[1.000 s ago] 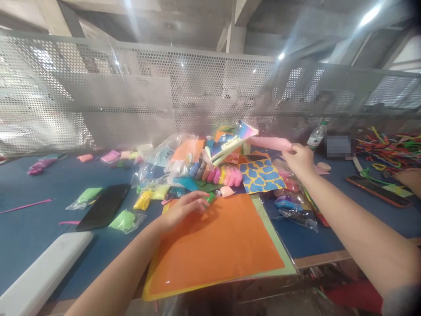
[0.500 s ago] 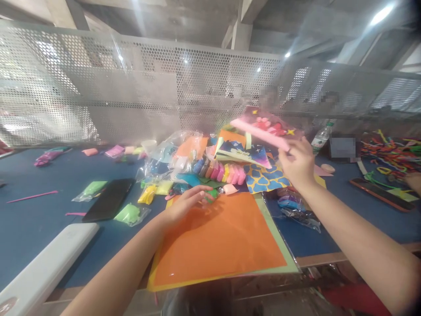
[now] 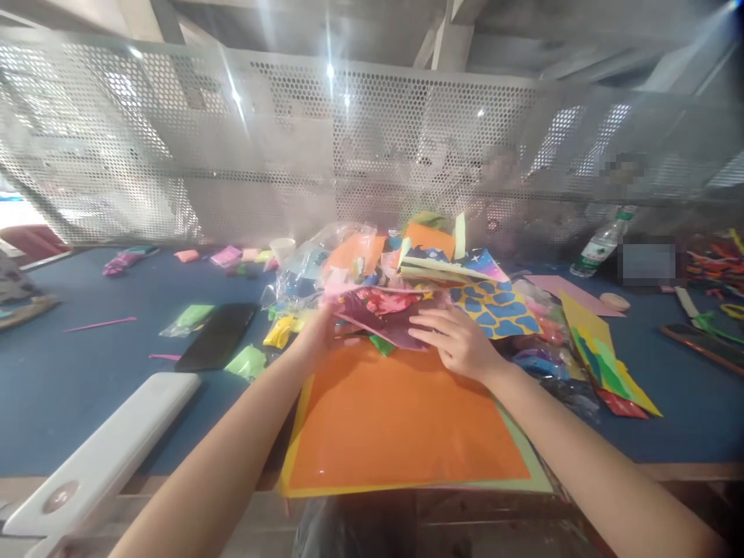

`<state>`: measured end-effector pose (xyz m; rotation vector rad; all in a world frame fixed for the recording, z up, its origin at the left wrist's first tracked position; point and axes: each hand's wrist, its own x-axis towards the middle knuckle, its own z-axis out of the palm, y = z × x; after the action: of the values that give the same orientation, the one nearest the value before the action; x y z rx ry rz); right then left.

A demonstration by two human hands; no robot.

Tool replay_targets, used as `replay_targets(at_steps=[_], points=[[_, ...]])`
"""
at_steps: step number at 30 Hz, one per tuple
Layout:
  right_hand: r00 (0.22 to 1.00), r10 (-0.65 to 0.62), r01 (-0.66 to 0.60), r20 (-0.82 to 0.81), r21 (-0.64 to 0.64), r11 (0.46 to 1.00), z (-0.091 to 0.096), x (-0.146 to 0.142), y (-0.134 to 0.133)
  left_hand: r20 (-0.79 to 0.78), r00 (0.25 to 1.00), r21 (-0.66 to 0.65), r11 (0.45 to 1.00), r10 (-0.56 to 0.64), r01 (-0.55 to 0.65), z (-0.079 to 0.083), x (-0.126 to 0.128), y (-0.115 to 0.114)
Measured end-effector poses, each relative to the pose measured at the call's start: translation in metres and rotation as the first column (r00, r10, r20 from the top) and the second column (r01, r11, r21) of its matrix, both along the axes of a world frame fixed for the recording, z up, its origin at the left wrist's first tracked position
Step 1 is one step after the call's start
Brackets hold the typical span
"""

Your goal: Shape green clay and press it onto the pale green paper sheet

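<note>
A dark purple card with pink and red clay shapes [image 3: 384,314] is tilted above the far end of an orange sheet [image 3: 407,426]. My left hand [image 3: 317,339] grips the card's left edge, its fingertips partly hidden by the card and blurred. By the right edge is my right hand [image 3: 459,341], fingers spread and stretched out; whether they touch the card I cannot tell. A small green piece [image 3: 382,346] shows just under the card. Yellow and pale green sheets stick out beneath the orange one.
Behind the card lie clear plastic bags [image 3: 317,256] and a blue-and-yellow patterned sheet [image 3: 494,308]. At left are a black flat object [image 3: 218,337], a white elongated case [image 3: 110,446] and bagged green clay [image 3: 247,362]. A water bottle [image 3: 601,244] stands back right, near a perforated screen [image 3: 261,155].
My right hand has brought the card down and left from the upper right. My left hand has moved to the card's left edge and closed on it. The view has turned slightly right.
</note>
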<state>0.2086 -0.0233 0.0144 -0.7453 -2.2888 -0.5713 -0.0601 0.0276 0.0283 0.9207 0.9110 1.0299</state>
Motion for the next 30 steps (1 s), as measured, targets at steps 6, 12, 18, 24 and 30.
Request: replay_targets(at_steps=[6,12,18,24,30], points=[[0.953,-0.125,0.148,-0.278,0.064,0.987,-0.018,-0.007,0.002,-0.167,0.969,0.078,0.982,0.183,-0.173,-0.012,0.000,0.008],[0.724,-0.308,0.292,-0.617,-0.131,0.947,-0.021,-0.005,0.003,-0.273,0.958,0.070,0.995,0.086,-0.069,-0.007,0.005,-0.002],[0.454,-0.491,-0.059,-0.744,-0.575,0.816,-0.027,0.010,0.012,-0.328,0.935,0.098,0.979,-0.137,0.178,-0.015,0.000,-0.001],[0.274,-0.554,-0.259,-0.786,-0.615,0.745,-0.025,0.016,0.017,-0.333,0.906,0.122,0.940,-0.263,0.318,-0.011,-0.002,-0.005],[0.233,-0.610,-0.375,-0.757,-0.649,0.662,-0.019,0.011,0.009,-0.325,0.886,0.139,0.910,-0.330,0.390,0.000,-0.004,-0.010]])
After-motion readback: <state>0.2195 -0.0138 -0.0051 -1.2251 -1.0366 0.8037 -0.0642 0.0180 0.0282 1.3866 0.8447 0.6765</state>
